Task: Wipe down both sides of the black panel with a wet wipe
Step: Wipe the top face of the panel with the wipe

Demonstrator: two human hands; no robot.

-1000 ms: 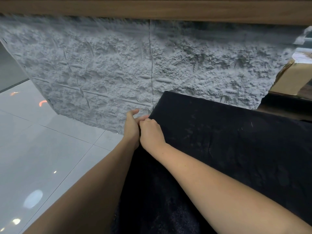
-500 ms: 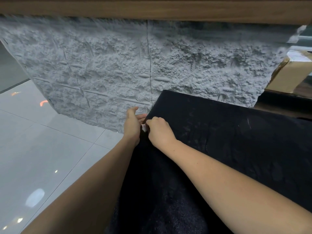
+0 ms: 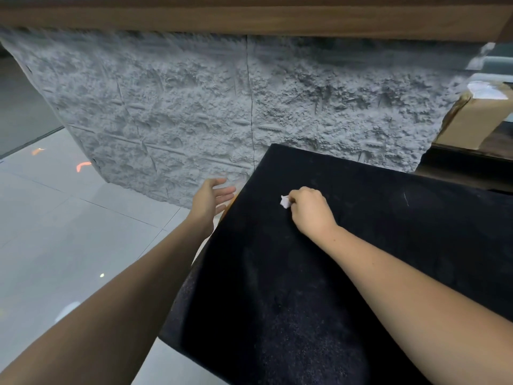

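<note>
A large black panel (image 3: 374, 245) with a fuzzy, dusty surface lies tilted in front of me and fills the lower right of the view. My right hand (image 3: 311, 211) rests on its upper left part and grips a small crumpled white wet wipe (image 3: 285, 202), which pokes out to the left of my fingers. My left hand (image 3: 212, 198) hovers just off the panel's left edge with its fingers spread and relaxed, holding nothing.
A rough grey stone-textured wall panel (image 3: 194, 112) stands right behind the black panel under a wooden ledge (image 3: 249, 18). Glossy light floor tiles (image 3: 55, 232) spread out to the left. A cardboard box (image 3: 477, 120) sits at the right.
My hands were together at the panel's left edge. Now the right hand has moved rightward onto the panel with the wipe, and the left hand has let go and opened.
</note>
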